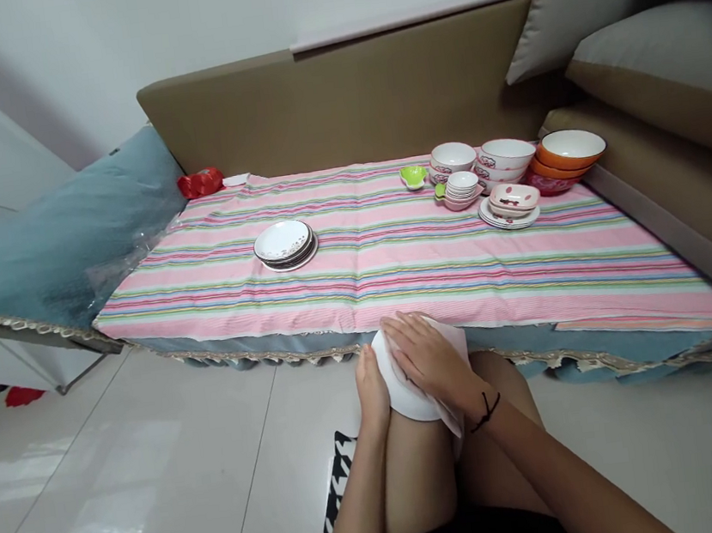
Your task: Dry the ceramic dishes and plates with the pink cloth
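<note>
A white plate (412, 406) rests over my lap, its underside or face plain white; which side is up I cannot tell. My left hand (372, 388) grips its left rim, fingers curled around the edge. Across the right part of the plate lies a pale pink cloth (456, 338). My right hand (427, 355) presses the cloth down on the plate, its fingers stretched out together. Further off on the striped cover sits a stack of plates (283, 240) with a floral pattern.
A pink striped cover (357, 271) spreads over the sofa seat. At its right stand white bowls (506, 153), orange bowls (573, 148), small white bowls (463, 183), a green dish (413, 176) and pink dishes on plates (511, 220). A red package (200, 183) lies at the back left.
</note>
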The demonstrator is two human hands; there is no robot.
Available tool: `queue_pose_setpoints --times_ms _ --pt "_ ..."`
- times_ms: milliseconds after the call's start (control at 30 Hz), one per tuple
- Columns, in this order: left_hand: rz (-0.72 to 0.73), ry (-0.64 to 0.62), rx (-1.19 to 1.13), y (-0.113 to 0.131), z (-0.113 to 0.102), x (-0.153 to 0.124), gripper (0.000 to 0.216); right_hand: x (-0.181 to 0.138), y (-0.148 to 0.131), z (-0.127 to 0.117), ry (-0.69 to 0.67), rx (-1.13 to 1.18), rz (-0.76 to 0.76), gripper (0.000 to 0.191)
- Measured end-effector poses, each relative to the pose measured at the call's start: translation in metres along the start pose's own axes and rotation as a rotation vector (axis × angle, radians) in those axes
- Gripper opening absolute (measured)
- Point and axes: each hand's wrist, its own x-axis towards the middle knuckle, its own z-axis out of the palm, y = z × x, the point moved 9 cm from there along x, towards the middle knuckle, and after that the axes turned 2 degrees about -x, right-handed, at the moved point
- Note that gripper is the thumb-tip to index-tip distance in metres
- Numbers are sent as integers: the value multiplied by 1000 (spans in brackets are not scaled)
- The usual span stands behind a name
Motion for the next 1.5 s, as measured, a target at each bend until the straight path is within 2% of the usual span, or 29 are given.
queue_pose_setpoints --times_ms 100,333,600,700,833,1000,1100,1233,1300,1367,1433,1500 --pt "-32 -13 -24 -3 2 1 47 0 -8 0 -38 30 -77 48" --pt "-31 -30 -37 -3 4 1 36 -10 28 -9 150 -37 297 46" --pt "-63 -2 -31 -9 0 1 34 -20 30 -29 316 -24 393 31" --pt "-58 -9 -26 -12 -1 3 34 -23 26 -32 288 -14 360 29" --pt "-45 -12 -25 -12 -1 3 34 -36 23 -31 223 63 288 38" --pt "-25 -15 -11 -6 2 1 34 -55 11 -15 88 -23 149 47" --pt "5 -14 46 0 4 0 35 -48 14 -7 61 -96 199 54" --pt "9 -10 76 -2 2 1 34 -15 21 -7 75 -108 312 53" --pt "7 -13 77 -3 1 2 33 3 11 -4 37 -54 217 44" --pt "11 -20 72 -4 0 2 33 13 -8 0 -17 26 44 37" --pt "12 -15 59 -5 -2 1 34 10 -23 3 -53 94 -80 36" --pt "3 -8 56 -7 -3 1 37 2 -23 4 -51 121 -91 38"
